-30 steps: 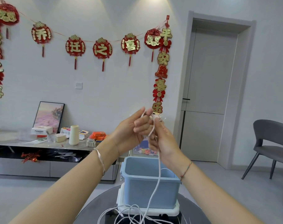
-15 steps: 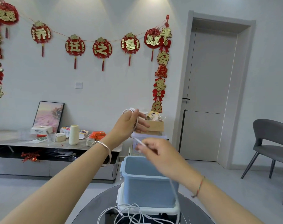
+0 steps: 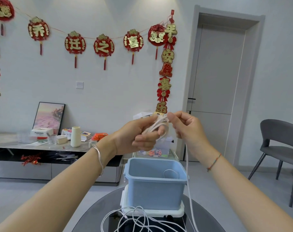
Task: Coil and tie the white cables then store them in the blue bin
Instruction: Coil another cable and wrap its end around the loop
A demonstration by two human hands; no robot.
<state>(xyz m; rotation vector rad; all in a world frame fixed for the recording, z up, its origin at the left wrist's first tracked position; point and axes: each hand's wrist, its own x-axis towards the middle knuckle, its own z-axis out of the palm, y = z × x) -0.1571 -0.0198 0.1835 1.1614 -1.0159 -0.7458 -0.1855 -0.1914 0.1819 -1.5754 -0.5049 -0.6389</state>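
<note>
My left hand (image 3: 139,134) is raised above the blue bin (image 3: 155,193) with several loops of white cable (image 3: 156,127) wound around its fingers. My right hand (image 3: 186,128) pinches the same cable just to the right of the coil. From there the free length of cable (image 3: 189,190) hangs down past the bin's right side. A loose tangle of white cables (image 3: 137,220) lies on the dark round table (image 3: 92,216) in front of the bin. The bin stands on a white lid (image 3: 169,213), and a thin white loop (image 3: 171,173) shows inside it.
A low grey sideboard (image 3: 33,146) with a tissue box, cups and a framed picture stands at the left wall. A grey chair (image 3: 281,148) is at the right, a closed door (image 3: 216,81) behind. Red paper decorations hang on the wall.
My right hand swung down and away from the left hand, then came back up beside it, laying another loop of cable over my left fingers. The left hand stayed raised.
</note>
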